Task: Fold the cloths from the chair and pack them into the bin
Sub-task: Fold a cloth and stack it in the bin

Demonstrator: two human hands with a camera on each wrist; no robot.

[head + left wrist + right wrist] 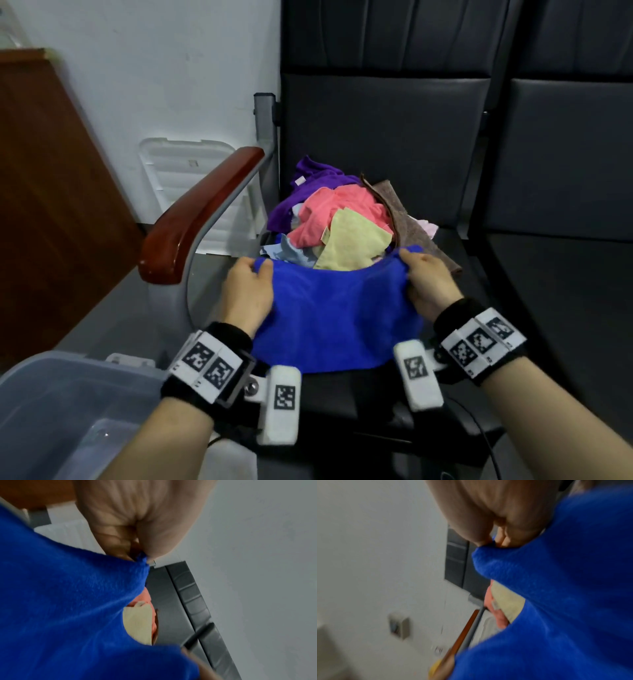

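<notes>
- A white wall (144, 61) fills the upper left of the head view, with a brown wooden panel (44, 192) at the left edge and a white lid (191, 178) leaning low against the wall.
- The dark chair (387, 130) takes up the centre and right of the frame; its backrest rises to the top edge, and a red-brown armrest (202, 212) slants across the left centre.
- A clear bin (65, 411) sits in the lower left corner, beside the left forearm.
- The blue cloth (335, 315) hangs spread in the lower centre, in front of the chair seat, stretched between both hands and sagging along its top edge.
- A pile of cloths (342, 222) lies on the seat just above the blue one: purple at the back, pink and pale yellow on top, brown to the right.
- The left hand (248, 291) pinches the cloth's upper left corner; the left wrist view shows thumb and fingers closed tight on the bunched corner.
- The right hand (428, 281) pinches the upper right corner, fingers curled over the fabric edge.
- Both wrists wear black bands carrying white marker blocks.
</notes>
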